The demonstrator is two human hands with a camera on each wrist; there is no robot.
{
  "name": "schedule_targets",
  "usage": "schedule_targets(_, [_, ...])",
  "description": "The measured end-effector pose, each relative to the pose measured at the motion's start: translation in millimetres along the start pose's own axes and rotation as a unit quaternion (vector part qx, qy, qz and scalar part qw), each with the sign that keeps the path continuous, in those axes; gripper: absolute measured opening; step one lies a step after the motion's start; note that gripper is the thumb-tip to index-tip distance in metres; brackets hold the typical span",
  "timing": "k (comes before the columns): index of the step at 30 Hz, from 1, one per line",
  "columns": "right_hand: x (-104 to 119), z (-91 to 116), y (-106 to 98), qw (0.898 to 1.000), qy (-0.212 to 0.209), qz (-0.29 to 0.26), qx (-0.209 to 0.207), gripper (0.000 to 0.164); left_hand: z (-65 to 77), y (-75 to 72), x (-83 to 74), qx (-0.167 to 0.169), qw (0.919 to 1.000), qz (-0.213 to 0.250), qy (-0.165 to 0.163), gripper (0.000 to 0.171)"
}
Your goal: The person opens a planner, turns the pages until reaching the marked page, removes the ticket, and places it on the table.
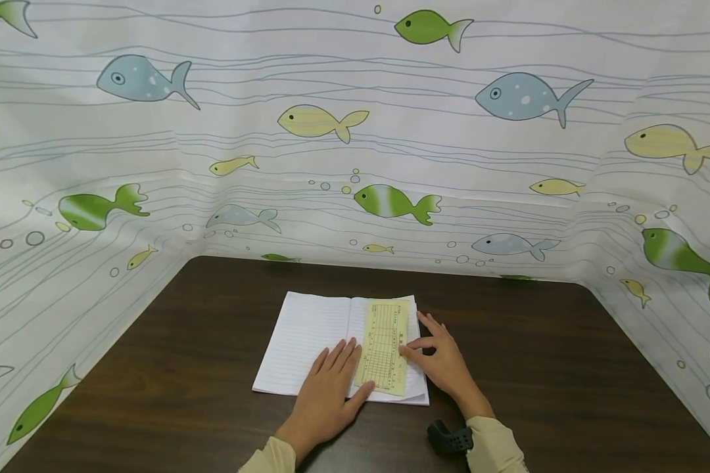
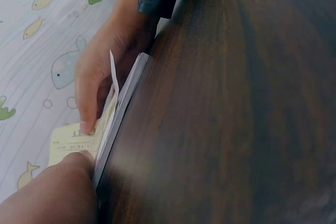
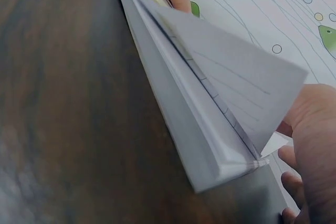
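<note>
An open lined notebook lies on the table with a pale yellow printed slip lengthwise on its right page. My left hand rests on the notebook near the fold, fingers straight, its thumb touching the slip's lower left corner. At the slip's right edge, my right hand pinches with thumb and forefinger; the other fingers spread by the notebook's right edge. In the right wrist view, a loose page corner stands up from the page stack beside this hand. The left wrist view shows the right thumb on the slip.
The dark wooden table extends around the notebook. A white sheet printed with fish surrounds the table on the back and both sides. A black band with a device is on my right wrist.
</note>
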State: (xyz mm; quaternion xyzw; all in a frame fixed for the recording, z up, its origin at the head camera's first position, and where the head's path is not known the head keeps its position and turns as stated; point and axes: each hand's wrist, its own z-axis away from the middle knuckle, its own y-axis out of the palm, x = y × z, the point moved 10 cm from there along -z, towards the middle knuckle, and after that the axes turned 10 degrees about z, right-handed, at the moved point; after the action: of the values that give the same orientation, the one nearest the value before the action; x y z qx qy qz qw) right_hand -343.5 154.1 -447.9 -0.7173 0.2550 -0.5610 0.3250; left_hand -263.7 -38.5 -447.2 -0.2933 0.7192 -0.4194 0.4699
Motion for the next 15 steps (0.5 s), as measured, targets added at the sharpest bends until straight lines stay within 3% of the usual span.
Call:
schedule_targets(7, [-2.0, 0.2, 0.3, 0.999, 0.005, -0.043, -0.008, 0.016, -0.4, -1.6, -1.6, -0.016, 0.9998, -0.002, 0.010, 0.068])
schedule_targets(15, [-5.5, -1.2, -6.8, 0.996, 0.027, -0.082, -0.017, 0.018, 0.1, -3.8, -4.0, -0.036, 0.9992, 0.004, 0.015, 0.067])
